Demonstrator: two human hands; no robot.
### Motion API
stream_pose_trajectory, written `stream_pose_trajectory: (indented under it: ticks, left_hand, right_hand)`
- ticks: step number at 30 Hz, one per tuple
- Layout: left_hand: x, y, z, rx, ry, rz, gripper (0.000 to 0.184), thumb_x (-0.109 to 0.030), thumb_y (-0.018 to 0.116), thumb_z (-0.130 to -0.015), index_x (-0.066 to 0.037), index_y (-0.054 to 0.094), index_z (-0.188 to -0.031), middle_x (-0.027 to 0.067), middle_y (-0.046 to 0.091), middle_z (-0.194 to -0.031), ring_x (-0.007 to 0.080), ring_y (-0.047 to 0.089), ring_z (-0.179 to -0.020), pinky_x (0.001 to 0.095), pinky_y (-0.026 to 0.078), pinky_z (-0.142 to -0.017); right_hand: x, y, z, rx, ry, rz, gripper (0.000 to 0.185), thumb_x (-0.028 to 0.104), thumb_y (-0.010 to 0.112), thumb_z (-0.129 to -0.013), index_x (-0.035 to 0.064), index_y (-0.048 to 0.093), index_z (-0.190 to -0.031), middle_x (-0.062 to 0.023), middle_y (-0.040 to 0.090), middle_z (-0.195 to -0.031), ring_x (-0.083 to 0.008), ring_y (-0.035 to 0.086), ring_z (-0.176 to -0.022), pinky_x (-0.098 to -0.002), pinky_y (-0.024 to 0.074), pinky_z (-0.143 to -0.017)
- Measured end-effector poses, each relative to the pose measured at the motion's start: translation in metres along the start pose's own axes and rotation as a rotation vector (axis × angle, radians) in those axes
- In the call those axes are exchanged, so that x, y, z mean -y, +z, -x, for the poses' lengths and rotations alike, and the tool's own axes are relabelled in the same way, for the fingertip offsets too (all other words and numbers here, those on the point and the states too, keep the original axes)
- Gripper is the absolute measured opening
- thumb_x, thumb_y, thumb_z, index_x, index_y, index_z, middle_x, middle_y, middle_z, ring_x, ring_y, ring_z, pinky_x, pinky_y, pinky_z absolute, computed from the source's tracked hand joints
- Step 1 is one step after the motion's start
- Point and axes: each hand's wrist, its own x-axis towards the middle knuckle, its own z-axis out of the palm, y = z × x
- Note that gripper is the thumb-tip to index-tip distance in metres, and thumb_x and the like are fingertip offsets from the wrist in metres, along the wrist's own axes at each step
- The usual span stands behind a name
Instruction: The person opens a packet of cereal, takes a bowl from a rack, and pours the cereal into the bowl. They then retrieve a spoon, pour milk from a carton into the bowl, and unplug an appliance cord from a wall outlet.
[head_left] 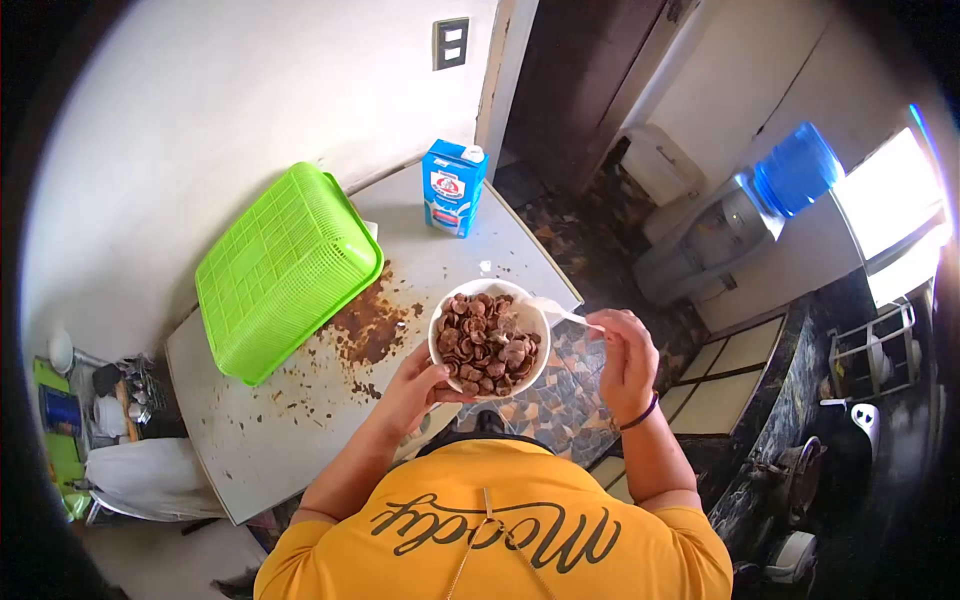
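A white bowl [543, 352] full of brown chocolate cereal flakes [485, 345] is held up in front of my chest, over the table's near right edge. My left hand [412, 388] grips the bowl's lower left side, thumb near the rim. In my right hand [628, 362] is the handle of a white spoon [562, 312], pinched between the fingers. The spoon's head is at the bowl's upper right rim, and some milk or white matter shows there. Beyond the bowl, a blue milk carton [455, 190] with a white cap stands upright on the table.
An upturned green plastic basket [285, 275] rests on the white table [270, 440], whose surface has a brown worn patch [370, 325]. To the right are a water dispenser [715, 235] with a blue bottle, a dark counter [765, 410] and a dish rack [878, 350].
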Motion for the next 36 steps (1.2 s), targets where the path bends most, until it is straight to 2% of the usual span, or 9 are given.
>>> stream_pose_trajectory:
  ticks: [7,9,12,16,26,29,31,32,36]
  left_hand:
    - [-0.009,0.004,0.002,0.025,-0.112,-0.081,0.051,-0.003,0.043,-0.090,-0.002,0.031,-0.140,0.0164,0.053,-0.125,0.0283,0.064,-0.102,0.0398,0.059,-0.082]
    - [-0.009,0.002,0.002,0.021,-0.116,-0.084,0.052,-0.003,0.043,-0.090,-0.001,0.031,-0.140,0.0160,0.054,-0.125,0.0282,0.064,-0.101,0.0398,0.059,-0.082]
    - [-0.010,-0.002,0.000,0.078,-0.138,-0.097,0.051,-0.004,0.043,-0.090,-0.002,0.032,-0.140,0.0162,0.054,-0.124,0.0279,0.064,-0.100,0.0399,0.059,-0.082]
    - [-0.007,-0.009,-0.004,0.133,-0.163,-0.114,0.051,-0.004,0.043,-0.089,-0.001,0.032,-0.139,0.0173,0.054,-0.124,0.0277,0.064,-0.100,0.0395,0.059,-0.082]
    - [-0.001,0.001,-0.016,0.182,-0.170,-0.139,0.052,-0.004,0.044,-0.089,-0.002,0.031,-0.140,0.0160,0.053,-0.126,0.0295,0.063,-0.104,0.0404,0.058,-0.083]
    - [0.001,0.011,-0.023,0.194,-0.168,-0.107,0.052,-0.005,0.045,-0.089,-0.002,0.032,-0.139,0.0163,0.053,-0.126,0.0299,0.062,-0.105,0.0409,0.058,-0.082]
    - [0.002,0.020,-0.028,0.181,-0.173,-0.123,0.053,-0.005,0.045,-0.089,-0.002,0.032,-0.139,0.0165,0.054,-0.125,0.0298,0.063,-0.104,0.0411,0.058,-0.082]
    - [0.004,0.024,-0.032,0.172,-0.180,-0.140,0.053,-0.006,0.045,-0.089,-0.001,0.032,-0.139,0.0167,0.054,-0.124,0.0298,0.063,-0.104,0.0414,0.058,-0.082]
    - [0.015,0.046,-0.050,0.142,-0.170,-0.155,0.053,-0.005,0.045,-0.088,-0.001,0.032,-0.139,0.0169,0.055,-0.123,0.0300,0.064,-0.102,0.0414,0.058,-0.082]
  right_hand:
    - [-0.015,0.028,0.022,0.065,0.151,0.069,0.015,-0.003,0.045,-0.095,0.0013,0.054,-0.107,-0.0118,0.062,-0.094,-0.0206,0.061,-0.076,-0.0301,0.0505,-0.070]
    - [-0.017,0.035,0.030,-0.075,0.459,-0.156,0.012,0.002,0.043,-0.098,0.0009,0.053,-0.105,-0.0093,0.060,-0.092,-0.0151,0.057,-0.073,-0.0280,0.0491,-0.069]
    - [-0.018,0.040,0.037,-0.192,0.722,-0.440,0.012,0.008,0.042,-0.101,0.0017,0.053,-0.104,-0.0074,0.059,-0.090,-0.0114,0.054,-0.071,-0.0243,0.0463,-0.066]
    - [-0.017,0.039,0.039,-0.327,0.762,-0.608,0.013,0.008,0.042,-0.101,0.0017,0.052,-0.104,-0.0081,0.059,-0.090,-0.0118,0.053,-0.071,-0.0246,0.0458,-0.065]
    - [0.018,0.014,0.019,-0.229,0.403,-0.185,0.011,0.002,0.043,-0.098,0.0016,0.052,-0.105,-0.0097,0.062,-0.095,-0.0124,0.058,-0.076,-0.0261,0.0500,-0.070]
    - [0.014,-0.002,0.016,-0.043,0.206,-0.068,0.012,-0.002,0.049,-0.094,0.0013,0.055,-0.104,-0.0124,0.064,-0.099,-0.0197,0.062,-0.082,-0.0310,0.0517,-0.073]
    - [-0.001,-0.015,0.007,0.114,-0.074,0.079,0.019,-0.006,0.054,-0.087,0.0017,0.057,-0.104,-0.0138,0.064,-0.101,-0.0282,0.063,-0.088,-0.0368,0.0522,-0.074]
    - [-0.010,-0.020,0.004,0.150,-0.119,0.067,0.025,-0.007,0.057,-0.082,0.0025,0.057,-0.106,-0.0128,0.065,-0.101,-0.0326,0.062,-0.088,-0.0397,0.0516,-0.075]
    - [-0.044,-0.050,-0.001,0.314,-0.135,0.017,0.028,-0.009,0.059,-0.080,0.0023,0.057,-0.106,-0.0124,0.065,-0.100,-0.0318,0.062,-0.087,-0.0393,0.0516,-0.076]
